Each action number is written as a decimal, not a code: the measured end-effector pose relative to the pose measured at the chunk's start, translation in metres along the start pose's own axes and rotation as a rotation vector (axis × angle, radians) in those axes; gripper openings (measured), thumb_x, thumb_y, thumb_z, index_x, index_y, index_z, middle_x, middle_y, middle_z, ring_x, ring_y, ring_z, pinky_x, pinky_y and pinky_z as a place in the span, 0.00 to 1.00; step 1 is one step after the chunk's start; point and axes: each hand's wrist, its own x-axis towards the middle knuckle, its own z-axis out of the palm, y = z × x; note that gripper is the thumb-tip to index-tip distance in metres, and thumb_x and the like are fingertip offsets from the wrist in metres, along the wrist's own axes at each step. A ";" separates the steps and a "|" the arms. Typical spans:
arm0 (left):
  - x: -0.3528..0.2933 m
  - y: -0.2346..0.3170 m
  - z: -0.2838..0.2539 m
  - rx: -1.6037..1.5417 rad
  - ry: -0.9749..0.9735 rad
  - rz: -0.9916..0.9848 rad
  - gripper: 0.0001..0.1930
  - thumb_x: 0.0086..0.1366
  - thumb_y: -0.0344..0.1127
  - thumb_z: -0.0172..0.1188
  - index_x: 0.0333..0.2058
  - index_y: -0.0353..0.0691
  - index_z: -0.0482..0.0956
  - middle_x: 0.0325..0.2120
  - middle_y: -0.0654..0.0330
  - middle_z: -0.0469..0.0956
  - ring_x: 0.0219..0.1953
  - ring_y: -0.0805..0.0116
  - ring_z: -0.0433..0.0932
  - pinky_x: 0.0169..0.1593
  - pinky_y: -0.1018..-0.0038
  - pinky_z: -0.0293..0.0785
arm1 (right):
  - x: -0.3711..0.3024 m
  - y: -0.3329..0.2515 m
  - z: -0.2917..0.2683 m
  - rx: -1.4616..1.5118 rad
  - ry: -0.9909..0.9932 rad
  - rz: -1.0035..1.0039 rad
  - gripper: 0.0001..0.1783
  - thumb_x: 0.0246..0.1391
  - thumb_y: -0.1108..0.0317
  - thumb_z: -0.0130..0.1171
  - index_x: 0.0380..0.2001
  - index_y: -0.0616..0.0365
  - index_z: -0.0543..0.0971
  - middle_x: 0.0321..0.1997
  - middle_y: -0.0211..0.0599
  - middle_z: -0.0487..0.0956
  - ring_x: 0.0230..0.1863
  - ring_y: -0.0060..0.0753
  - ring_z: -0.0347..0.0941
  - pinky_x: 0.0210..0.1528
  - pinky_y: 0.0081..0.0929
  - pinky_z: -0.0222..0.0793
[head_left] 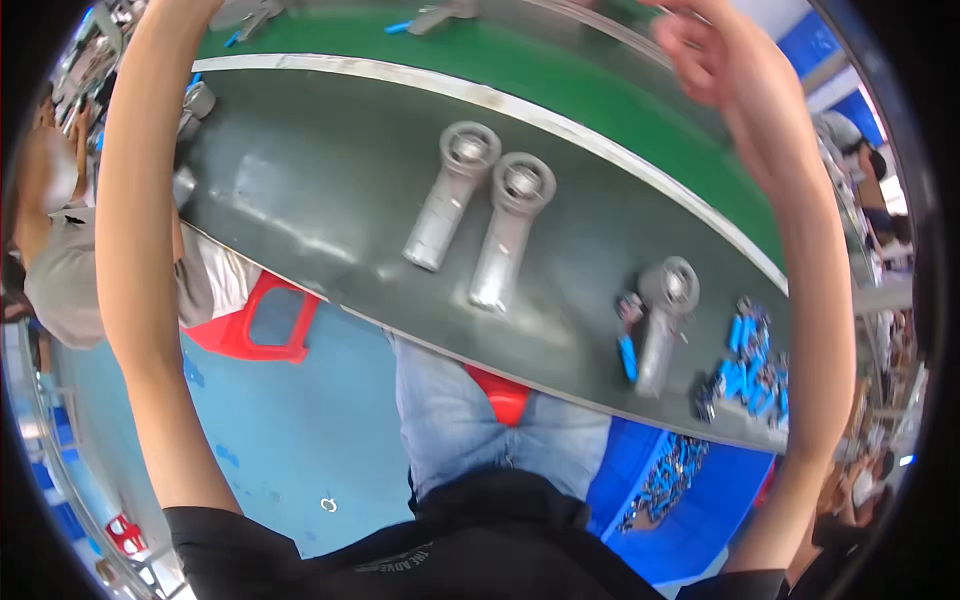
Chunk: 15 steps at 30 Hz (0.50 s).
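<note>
My right hand [700, 55] is raised at the top right, slightly blurred. Some of its fingers are curled, and the rest pass beyond the picture's top edge, so what they touch is hidden. My left forearm [140, 220] runs up the left side, and its hand lies outside the picture. Below and between my arms, two grey handheld housings [445, 195] [512, 230] with round ringed heads and straight handles lie side by side on the dark workbench [330, 170]. Farther right lies a third grey housing [665, 325], beside a small part with a blue piece [628, 340].
Several small metal-and-blue parts [750, 370] are heaped at the bench's right end. A blue bin [720, 510] below holds more. A white rail [490, 98] borders the green conveyor belt [560, 90]. Another person sits at left near a red stool [255, 330].
</note>
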 end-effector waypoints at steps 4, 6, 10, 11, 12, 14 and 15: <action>-0.124 0.109 0.027 0.532 -0.388 0.111 0.16 0.64 0.45 0.58 0.47 0.44 0.78 0.38 0.58 0.78 0.42 0.66 0.75 0.45 0.67 0.71 | -0.128 -0.083 0.024 -0.741 0.629 0.246 0.19 0.67 0.53 0.51 0.49 0.55 0.80 0.22 0.15 0.66 0.21 0.07 0.54 0.23 0.13 0.44; -0.162 0.097 0.045 0.709 -0.516 0.267 0.16 0.68 0.43 0.59 0.45 0.35 0.79 0.39 0.62 0.79 0.41 0.72 0.76 0.45 0.71 0.72 | -0.198 -0.085 0.018 -0.692 0.697 0.294 0.15 0.64 0.55 0.56 0.42 0.53 0.82 0.21 0.16 0.69 0.21 0.07 0.58 0.23 0.13 0.50; -0.237 0.093 0.072 0.682 -0.886 0.265 0.17 0.66 0.44 0.58 0.44 0.35 0.80 0.39 0.48 0.80 0.41 0.52 0.79 0.48 0.63 0.74 | -0.298 -0.064 0.037 -0.661 0.691 0.600 0.14 0.65 0.56 0.55 0.41 0.53 0.82 0.23 0.18 0.74 0.19 0.07 0.57 0.22 0.13 0.49; -0.246 0.083 0.076 0.725 -0.924 0.212 0.17 0.66 0.43 0.57 0.42 0.34 0.80 0.36 0.46 0.80 0.42 0.49 0.79 0.48 0.62 0.74 | -0.310 -0.055 0.046 -0.655 0.656 0.619 0.13 0.64 0.57 0.56 0.40 0.55 0.82 0.23 0.20 0.75 0.21 0.08 0.61 0.22 0.13 0.52; -0.258 0.066 0.073 0.671 -0.855 0.165 0.16 0.66 0.42 0.57 0.40 0.33 0.81 0.34 0.45 0.80 0.42 0.47 0.78 0.48 0.61 0.73 | -0.313 -0.046 0.050 -0.646 0.608 0.623 0.13 0.64 0.59 0.56 0.40 0.56 0.82 0.24 0.22 0.77 0.22 0.09 0.65 0.23 0.13 0.56; -0.280 0.048 0.076 0.843 -0.771 0.205 0.15 0.65 0.40 0.58 0.40 0.32 0.81 0.32 0.45 0.79 0.40 0.47 0.78 0.47 0.58 0.72 | -0.321 -0.027 0.067 -0.607 0.575 0.619 0.14 0.63 0.61 0.57 0.40 0.61 0.82 0.27 0.26 0.79 0.27 0.14 0.72 0.26 0.16 0.63; -0.291 0.044 0.079 0.778 -0.674 0.096 0.14 0.65 0.39 0.58 0.41 0.33 0.81 0.32 0.46 0.79 0.40 0.47 0.78 0.46 0.58 0.72 | -0.320 -0.018 0.074 -0.568 0.559 0.626 0.15 0.62 0.62 0.58 0.41 0.64 0.81 0.29 0.29 0.79 0.31 0.17 0.75 0.30 0.19 0.68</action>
